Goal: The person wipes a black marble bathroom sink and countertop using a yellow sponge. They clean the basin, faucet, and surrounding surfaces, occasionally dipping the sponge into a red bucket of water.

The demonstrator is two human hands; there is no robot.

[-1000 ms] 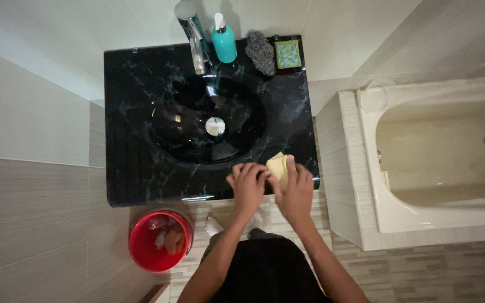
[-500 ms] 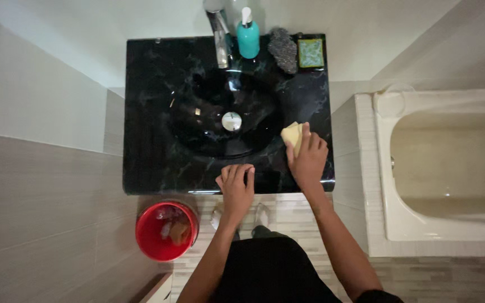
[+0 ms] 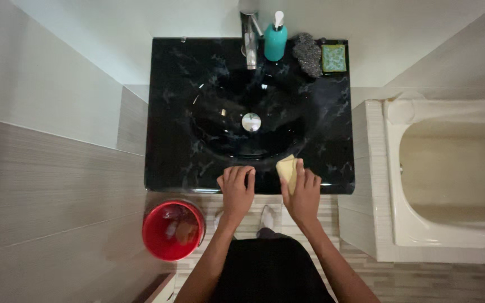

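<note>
Head view: bathroom, black marble-look tabletop (image 3: 169,112) with round black basin (image 3: 251,120), chrome tap (image 3: 250,39), teal pump bottle (image 3: 275,39), grey scouring pad (image 3: 307,54), white bathtub (image 3: 450,174) at right, red bucket (image 3: 173,230) on floor. Left hand (image 3: 237,188) flat, fingers spread, on front edge. Right hand (image 3: 301,193) pressing pale yellow sponge (image 3: 287,167) on front rim; wiping under way, no visible end. Since half a second ago: sponge lower, nearer left hand.

dim, warm light is falling from above; small glare spots are glinting in the black basin (image 3: 237,120), the wide lens is bending the wall lines at the edges, and focus is staying soft throughout.
</note>
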